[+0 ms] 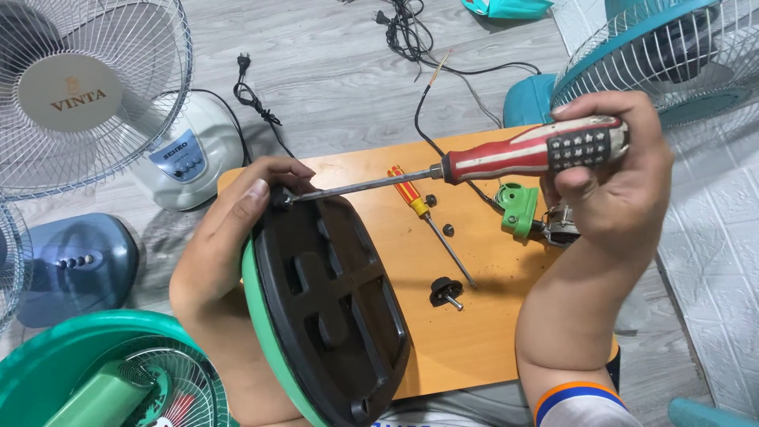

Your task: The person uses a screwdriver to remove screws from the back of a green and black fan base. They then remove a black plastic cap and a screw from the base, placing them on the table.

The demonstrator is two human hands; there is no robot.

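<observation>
- Two bare hands work over a wooden board [474, 348] laid on a grey floor [340, 63].
- Left hand [229, 237] grips the upper edge of a fan base [332, 308], fingers curled over the rim; the base stands tilted on edge, black underside facing the camera, green shell behind.
- Right hand [613, 186] is clenched round the red handle of a big screwdriver [506, 158]; its shaft runs left and its tip meets the base's top edge, just beside the left fingertips.
- On the board: a small red-and-yellow screwdriver [423, 209], a black knob [447, 291], two small black screws [439, 215] and a green plastic part [518, 209] with a cable [427, 119].
- Around the board stand a white fan [79, 95], a blue base [75, 265], a green fan [103, 375] and a teal fan [672, 55].
</observation>
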